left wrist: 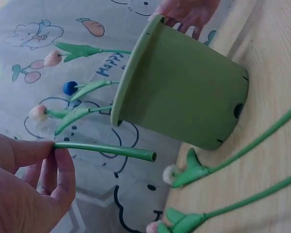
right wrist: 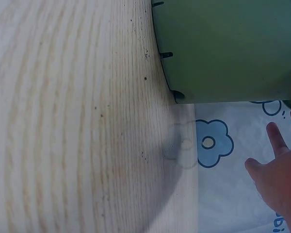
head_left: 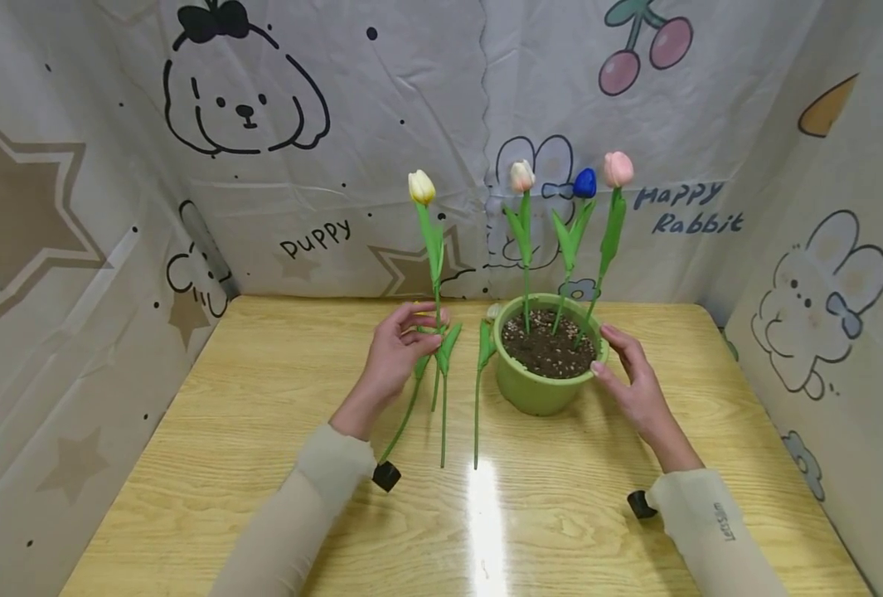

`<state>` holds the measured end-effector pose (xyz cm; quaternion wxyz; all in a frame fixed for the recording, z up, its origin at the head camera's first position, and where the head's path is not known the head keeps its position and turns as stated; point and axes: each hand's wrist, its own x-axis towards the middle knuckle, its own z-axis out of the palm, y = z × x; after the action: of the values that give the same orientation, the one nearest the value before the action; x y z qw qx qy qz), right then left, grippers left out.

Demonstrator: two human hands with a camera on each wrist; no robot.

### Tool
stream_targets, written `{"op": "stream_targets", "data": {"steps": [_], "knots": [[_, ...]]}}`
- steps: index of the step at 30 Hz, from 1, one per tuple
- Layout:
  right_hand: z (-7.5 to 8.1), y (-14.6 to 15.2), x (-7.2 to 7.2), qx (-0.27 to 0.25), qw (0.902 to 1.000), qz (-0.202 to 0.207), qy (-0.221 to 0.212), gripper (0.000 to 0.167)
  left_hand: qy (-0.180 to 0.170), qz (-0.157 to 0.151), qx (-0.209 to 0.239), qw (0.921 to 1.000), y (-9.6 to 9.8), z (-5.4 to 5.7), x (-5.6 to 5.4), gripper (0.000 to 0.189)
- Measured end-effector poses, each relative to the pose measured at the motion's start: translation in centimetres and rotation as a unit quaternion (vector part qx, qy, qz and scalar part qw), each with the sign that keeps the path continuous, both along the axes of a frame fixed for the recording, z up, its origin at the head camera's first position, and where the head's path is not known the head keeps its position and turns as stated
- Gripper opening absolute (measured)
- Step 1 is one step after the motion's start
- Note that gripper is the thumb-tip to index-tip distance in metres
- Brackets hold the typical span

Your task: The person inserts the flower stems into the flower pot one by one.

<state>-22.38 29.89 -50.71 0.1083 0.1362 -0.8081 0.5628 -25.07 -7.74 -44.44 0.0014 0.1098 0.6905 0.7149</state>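
Note:
My left hand [head_left: 396,352] pinches the green stem of an artificial tulip [head_left: 422,188] with a pale yellow bloom. It stands upright above the table, and its bare stem end [left wrist: 148,155] points down in the left wrist view. To the right is a green flowerpot [head_left: 538,396] full of dark soil [head_left: 545,352]. Three tulips rise from the soil: a pale pink-white one [head_left: 521,176], a blue one [head_left: 584,183] and a pink one [head_left: 618,169]. At the pot's right rim, the fairly straight fingers and thumb of my right hand [head_left: 635,390] touch the edge.
Several tulips lie on the wooden table [head_left: 262,464] left of the pot, including one [head_left: 477,398] close beside it and another [head_left: 444,406] below my left hand. Printed cloth [head_left: 381,99] walls in the table's back and sides.

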Motion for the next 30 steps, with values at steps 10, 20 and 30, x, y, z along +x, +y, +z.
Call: {"op": "stream_targets", "data": {"steps": [10, 20, 30], "knots": [[0.1, -0.2, -0.1, 0.002, 1.0, -0.001, 0.002, 0.061, 0.026, 0.002, 0.02, 0.9994, 2.3, 1.6, -0.7, 0.044], [0.2, 0.0, -0.1, 0.001, 1.0, -0.002, 0.005, 0.061, 0.062, -0.003, 0.032, 0.9976, 5.0, 3.1, -1.9, 0.045], [0.0, -0.1, 0.0, 0.003, 1.0, -0.004, 0.002, 0.06, 0.08, -0.016, 0.047, 0.9956, 7.0, 3.9, -2.4, 0.043]]}}
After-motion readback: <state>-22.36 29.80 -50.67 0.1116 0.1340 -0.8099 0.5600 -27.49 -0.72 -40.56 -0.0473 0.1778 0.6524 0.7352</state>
